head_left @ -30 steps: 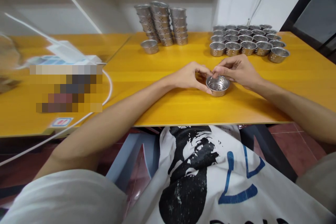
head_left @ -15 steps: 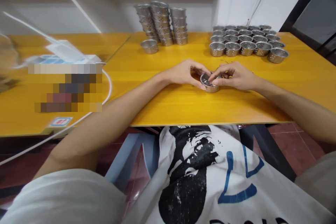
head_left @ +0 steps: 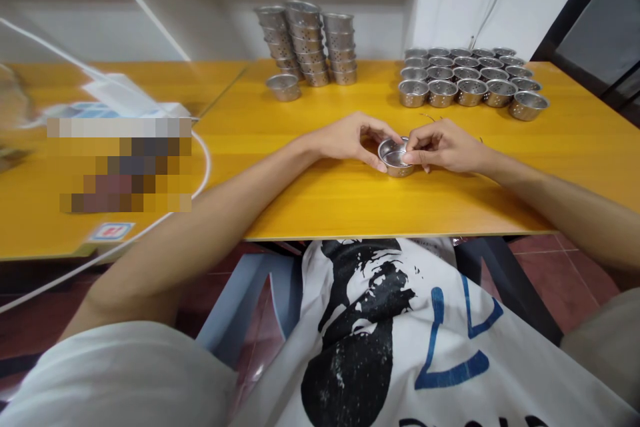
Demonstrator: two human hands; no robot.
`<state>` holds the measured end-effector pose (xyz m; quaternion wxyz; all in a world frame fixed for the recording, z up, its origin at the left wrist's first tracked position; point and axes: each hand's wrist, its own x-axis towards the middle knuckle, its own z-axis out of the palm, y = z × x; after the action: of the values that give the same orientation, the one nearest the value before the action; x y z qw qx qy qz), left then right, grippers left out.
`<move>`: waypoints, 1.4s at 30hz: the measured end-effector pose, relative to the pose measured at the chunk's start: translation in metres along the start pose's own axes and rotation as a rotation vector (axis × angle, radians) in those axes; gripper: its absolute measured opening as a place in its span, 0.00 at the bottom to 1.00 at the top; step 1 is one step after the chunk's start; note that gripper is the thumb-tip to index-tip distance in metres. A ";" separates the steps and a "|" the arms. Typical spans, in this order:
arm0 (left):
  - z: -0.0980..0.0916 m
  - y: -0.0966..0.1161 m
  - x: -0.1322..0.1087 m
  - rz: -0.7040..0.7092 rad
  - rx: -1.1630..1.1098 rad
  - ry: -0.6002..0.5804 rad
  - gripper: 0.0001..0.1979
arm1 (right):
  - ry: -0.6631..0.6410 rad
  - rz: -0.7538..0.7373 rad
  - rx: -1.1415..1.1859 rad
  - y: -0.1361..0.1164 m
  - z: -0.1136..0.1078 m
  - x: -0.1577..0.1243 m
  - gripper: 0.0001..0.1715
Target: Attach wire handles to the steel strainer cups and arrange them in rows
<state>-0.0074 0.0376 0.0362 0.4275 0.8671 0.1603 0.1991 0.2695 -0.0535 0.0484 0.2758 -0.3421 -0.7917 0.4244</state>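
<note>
View from the head camera, looking down over a yellow table [head_left: 325, 203]. At the centre, a small metal cup [head_left: 397, 159] with a perforated wall sits low over the tabletop between the two hands, its mouth turned upward and slightly toward the viewer; whether its base touches the wood cannot be told. The left hand [head_left: 350, 137] is curled narrowly, thumb and fingertips closed on the cup's left rim and wall. The right hand [head_left: 445, 147] meets it from the other side, its fingers drawn together in a pinch on the right rim, so that both hands hold the same cup and their fingertips come close together above its far edge. Both forearms run bare across the near edge of the table. At the far edge, left of centre, stand three tall stacks of cups [head_left: 307, 43] just beside one another, with a single cup [head_left: 283, 87] standing alone just in front of them. At the far right, well apart from the hands, more cups stand in rows [head_left: 470, 80], mouths upward, sides touching or nearly so. A white cable [head_left: 203, 170] loops across the left part of the table, near a white box [head_left: 125, 97]. Below the table edge, a white printed shirt [head_left: 380, 333] fills the foreground.
</note>
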 end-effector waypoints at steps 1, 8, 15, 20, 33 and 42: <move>0.000 -0.001 0.000 0.000 0.001 -0.003 0.41 | -0.008 -0.005 0.013 -0.001 0.001 0.000 0.30; -0.001 -0.002 0.001 0.013 0.022 -0.005 0.40 | 0.002 0.009 0.025 -0.004 0.003 0.001 0.30; 0.000 0.001 0.002 -0.002 0.002 0.001 0.38 | -0.010 -0.027 0.050 0.004 0.000 0.002 0.32; 0.005 0.002 0.005 0.030 -0.017 0.059 0.39 | 0.115 0.006 -0.023 0.007 -0.003 0.001 0.31; 0.019 0.009 0.005 0.100 0.104 0.182 0.48 | 0.305 0.197 0.158 0.034 -0.008 0.006 0.25; 0.020 0.005 0.009 0.166 0.223 0.198 0.46 | 0.289 0.257 0.097 0.029 -0.016 0.005 0.24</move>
<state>0.0108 0.0252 0.0306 0.2928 0.8957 0.1504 0.2991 0.2873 -0.0301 0.0323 0.3465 -0.4840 -0.6723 0.4400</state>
